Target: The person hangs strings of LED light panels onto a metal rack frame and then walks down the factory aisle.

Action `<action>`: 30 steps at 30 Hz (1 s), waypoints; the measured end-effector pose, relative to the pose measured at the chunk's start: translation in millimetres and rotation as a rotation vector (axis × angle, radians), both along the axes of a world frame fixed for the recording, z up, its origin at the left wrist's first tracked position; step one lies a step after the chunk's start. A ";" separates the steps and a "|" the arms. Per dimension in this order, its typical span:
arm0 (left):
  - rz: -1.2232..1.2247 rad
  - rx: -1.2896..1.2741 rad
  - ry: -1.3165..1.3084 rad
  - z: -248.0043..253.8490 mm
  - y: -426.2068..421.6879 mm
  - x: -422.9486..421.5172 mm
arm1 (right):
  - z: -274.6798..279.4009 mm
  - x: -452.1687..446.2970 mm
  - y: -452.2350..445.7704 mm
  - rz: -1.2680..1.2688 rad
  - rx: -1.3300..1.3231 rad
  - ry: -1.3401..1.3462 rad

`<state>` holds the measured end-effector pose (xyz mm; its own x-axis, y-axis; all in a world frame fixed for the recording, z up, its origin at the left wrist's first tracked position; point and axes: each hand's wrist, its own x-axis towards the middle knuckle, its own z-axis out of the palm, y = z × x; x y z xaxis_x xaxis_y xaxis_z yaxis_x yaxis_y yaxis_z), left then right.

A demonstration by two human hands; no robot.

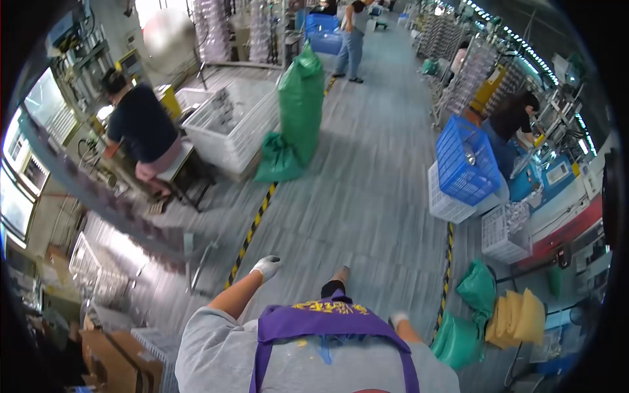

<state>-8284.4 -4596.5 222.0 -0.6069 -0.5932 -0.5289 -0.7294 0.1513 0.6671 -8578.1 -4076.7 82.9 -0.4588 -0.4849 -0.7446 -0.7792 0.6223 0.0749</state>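
Observation:
My left hand (267, 267), in a white glove, hangs ahead of my body over the grey floor (367, 177). Its fingers are loosely bent, and no object shows in them. My right hand (396, 319) is low at my right side, also pale-gloved; my body and apron partly cover it, so its fingers cannot be made out. I wear a purple apron (314, 321) with yellow lettering over a grey shirt. One of my shoes (341, 274) shows on the floor ahead. Neither hand touches anything that I can see.
Yellow-black tape (254, 226) lines the walkway. To the left are a green sack (301, 98), a white crate (229, 141) and a seated person (141, 124). On the right are a blue basket (466, 160), green bags (458, 340) and another worker (511, 124). Someone stands ahead (350, 46).

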 end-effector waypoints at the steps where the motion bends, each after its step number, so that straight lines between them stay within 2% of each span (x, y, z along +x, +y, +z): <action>1: 0.063 0.016 -0.009 -14.8 -20.3 -39.4 | 5.2 -18.5 3.6 0.048 0.132 -0.064; 3: 0.203 0.001 0.002 -23.7 -39.2 -119.6 | 2.6 -64.3 4.6 -0.096 0.192 -0.194; 6: 0.181 0.083 0.143 -105.3 -54.2 -231.3 | -1.2 -152.0 -38.1 -0.184 0.172 -0.285; 7: 0.087 0.218 -0.111 -61.2 -49.0 -275.3 | -3.7 -186.7 -61.7 -0.178 0.137 -0.301; 9: -0.010 0.260 -0.087 -6.3 -48.8 -341.7 | -14.4 -260.3 -117.1 -0.154 0.049 -0.311; 10: -0.097 0.315 -0.053 2.0 -49.0 -368.7 | -22.2 -298.1 -147.6 -0.154 -0.006 -0.300; 11: -0.295 0.167 0.162 -59.6 -67.5 -380.4 | -24.3 -334.8 -178.4 -0.202 -0.080 -0.293; 12: -0.028 0.312 0.021 -48.2 -76.8 -412.0 | 33.4 -363.0 -231.2 -0.562 -0.176 -0.164; 13: -0.001 0.326 -0.001 -41.6 -92.4 -436.0 | 20.2 -406.9 -265.0 -0.694 -0.341 -0.142; 15: 0.020 0.336 -0.023 -39.2 -135.9 -479.0 | 53.7 -475.1 -340.6 -0.785 -0.639 -0.168; 16: 0.042 0.299 -0.043 -41.6 -158.5 -499.5 | 57.5 -512.8 -370.2 -0.842 -0.769 -0.363; 18: 0.057 0.254 -0.065 -51.7 -205.3 -548.6 | 86.1 -565.1 -424.4 -0.960 -0.874 -0.502; 19: 0.164 0.313 -0.085 -58.6 -228.4 -576.8 | 61.6 -597.1 -437.4 -0.965 -0.879 -0.501; 20: 0.270 0.373 -0.108 -65.0 -251.0 -605.7 | 39.5 -625.4 -446.3 -0.876 -0.821 -0.295; 21: 0.256 0.340 -0.168 -57.0 -273.0 -637.3 | 18.3 -653.4 -448.6 -0.787 -0.757 -0.096; 22: -0.110 0.079 -0.118 -94.7 -307.7 -659.0 | 31.8 -684.6 -449.8 -0.629 -0.467 -0.337; 24: -0.282 0.029 -0.128 -94.8 -352.4 -736.4 | -21.3 -743.5 -441.5 -0.397 -0.115 -0.178; 26: -0.330 0.041 -0.146 -94.7 -383.9 -828.4 | 15.3 -789.4 -444.2 -0.723 -0.179 -0.309; 27: -0.504 -0.053 -0.186 -112.4 -401.8 -874.5 | 23.4 -811.8 -441.8 -0.767 -0.245 -0.282; 28: -0.680 -0.148 -0.229 -120.7 -416.5 -911.5 | 14.6 -835.7 -434.1 -0.642 -0.221 -0.242; 29: -0.580 -0.040 -0.218 -80.6 -422.0 -958.2 | 1.3 -860.4 -424.3 -0.516 -0.199 -0.196; 30: -0.478 0.060 -0.197 -19.7 -424.4 -1015.0 | -9.5 -884.7 -415.8 -0.393 -0.179 -0.145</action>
<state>-9299.4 -5020.9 202.3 -0.6882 -0.2394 -0.6849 -0.7007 0.4641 0.5419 -9462.8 -4492.5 73.5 -0.5312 -0.4218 -0.7348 -0.4759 0.8660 -0.1531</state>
